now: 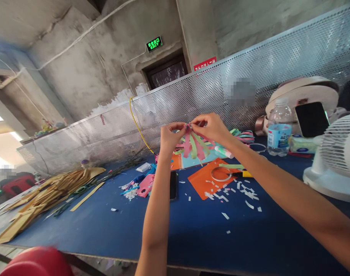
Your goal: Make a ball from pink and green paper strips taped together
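My left hand [172, 137] and my right hand [211, 126] are raised above the far part of the blue table, fingertips pinched close together. Between them they hold the gathered top of a bunch of pink and green paper strips [193, 147], whose loose ends fan out and hang down. Under the hands lie an orange sheet [200, 183] and a light blue sheet [192, 160]. A silvery ring [221, 174] rests on the orange sheet, near a yellow-handled tool [247, 174] partly covered by my right forearm. A glue-stick-like tube [224, 151] sits beside my right wrist.
White paper scraps [248, 191] are scattered on the table [120, 230]. A dark phone [173, 185] lies beside my left forearm. Brown paper strips [56, 188] are piled at left. A bottle [279, 130] and white fan [340, 153] stand at right, before a perforated metal screen [175, 103].
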The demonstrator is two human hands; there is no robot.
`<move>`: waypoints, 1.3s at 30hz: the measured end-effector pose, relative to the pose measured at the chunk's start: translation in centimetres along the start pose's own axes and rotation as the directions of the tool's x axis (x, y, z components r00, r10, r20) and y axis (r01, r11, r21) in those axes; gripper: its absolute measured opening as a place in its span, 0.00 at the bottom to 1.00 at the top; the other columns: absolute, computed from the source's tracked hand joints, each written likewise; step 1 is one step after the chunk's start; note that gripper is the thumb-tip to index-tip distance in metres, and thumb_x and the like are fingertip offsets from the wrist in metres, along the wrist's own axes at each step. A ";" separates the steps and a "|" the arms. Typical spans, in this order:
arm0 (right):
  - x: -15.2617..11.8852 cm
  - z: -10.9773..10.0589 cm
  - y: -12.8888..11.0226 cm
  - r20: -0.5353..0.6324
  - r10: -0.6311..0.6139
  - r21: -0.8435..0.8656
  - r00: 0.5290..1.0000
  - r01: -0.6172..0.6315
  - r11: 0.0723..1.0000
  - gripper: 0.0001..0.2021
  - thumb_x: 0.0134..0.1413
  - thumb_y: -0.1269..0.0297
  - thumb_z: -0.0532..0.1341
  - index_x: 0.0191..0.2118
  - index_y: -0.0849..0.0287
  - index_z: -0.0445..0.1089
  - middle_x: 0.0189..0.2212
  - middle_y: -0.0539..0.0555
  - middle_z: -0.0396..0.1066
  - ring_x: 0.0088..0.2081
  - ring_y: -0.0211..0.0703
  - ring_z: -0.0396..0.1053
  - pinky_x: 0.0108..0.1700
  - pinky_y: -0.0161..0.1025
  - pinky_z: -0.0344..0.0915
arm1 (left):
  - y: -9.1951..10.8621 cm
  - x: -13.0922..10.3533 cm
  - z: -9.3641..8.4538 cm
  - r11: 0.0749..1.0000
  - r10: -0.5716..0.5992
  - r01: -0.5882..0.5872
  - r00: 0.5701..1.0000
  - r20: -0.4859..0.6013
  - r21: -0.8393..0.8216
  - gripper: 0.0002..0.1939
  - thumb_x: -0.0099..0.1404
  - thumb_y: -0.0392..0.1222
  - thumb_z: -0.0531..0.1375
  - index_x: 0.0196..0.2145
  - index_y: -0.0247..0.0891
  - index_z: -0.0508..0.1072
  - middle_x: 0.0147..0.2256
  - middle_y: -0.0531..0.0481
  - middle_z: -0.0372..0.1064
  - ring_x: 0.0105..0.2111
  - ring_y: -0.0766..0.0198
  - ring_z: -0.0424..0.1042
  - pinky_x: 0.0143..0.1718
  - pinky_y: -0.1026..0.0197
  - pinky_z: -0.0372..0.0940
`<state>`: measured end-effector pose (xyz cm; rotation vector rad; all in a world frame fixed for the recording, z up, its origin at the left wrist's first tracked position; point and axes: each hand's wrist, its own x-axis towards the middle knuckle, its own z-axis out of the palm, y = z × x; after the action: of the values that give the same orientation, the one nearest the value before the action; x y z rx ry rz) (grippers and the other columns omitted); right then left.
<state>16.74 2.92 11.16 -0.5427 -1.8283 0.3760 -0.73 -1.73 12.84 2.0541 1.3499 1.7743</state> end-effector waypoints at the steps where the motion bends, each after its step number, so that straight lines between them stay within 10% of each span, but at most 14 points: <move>1: 0.0 0.0 0.0 0.004 0.004 0.003 1.000 -0.004 1.000 0.09 0.54 0.60 0.63 0.34 0.56 0.80 0.32 0.54 0.79 0.30 0.42 0.72 0.33 0.41 0.64 | 0.0 0.0 0.0 1.000 -0.003 0.003 1.000 0.001 -0.002 0.04 0.57 0.35 0.67 0.32 0.39 0.82 0.32 0.49 0.80 0.33 0.63 0.76 0.40 0.57 0.71; 39: 0.3 -0.7 0.7 -0.015 0.030 -0.022 0.999 -0.030 0.999 0.08 0.54 0.58 0.65 0.34 0.53 0.81 0.28 0.51 0.78 0.29 0.43 0.71 0.30 0.42 0.63 | -1.1 0.2 0.8 0.999 -0.013 0.013 1.000 0.003 -0.045 0.04 0.56 0.36 0.66 0.32 0.39 0.81 0.31 0.49 0.78 0.32 0.64 0.75 0.38 0.58 0.70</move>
<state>17.44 3.64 11.27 -0.5872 -1.8134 0.3718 -0.64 -0.56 12.07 2.0197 1.3075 1.7798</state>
